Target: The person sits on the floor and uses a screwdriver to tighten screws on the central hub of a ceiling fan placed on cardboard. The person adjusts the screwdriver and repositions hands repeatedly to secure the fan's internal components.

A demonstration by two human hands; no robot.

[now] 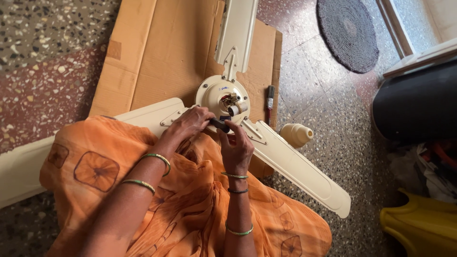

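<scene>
A flattened cardboard sheet [162, 52] lies on the speckled floor [43, 57], and on it rests a cream ceiling fan [223, 95] with three long blades spread out, its round motor hub facing up with wiring and a small cylinder showing at the centre. The left hand [190, 123] and right hand [236, 148] meet at the hub's near edge, each grip clamped on a short black handle [220, 125]. A cream cone cover [296, 134] and a small brush [270, 99] lie just beside the fan.
</scene>
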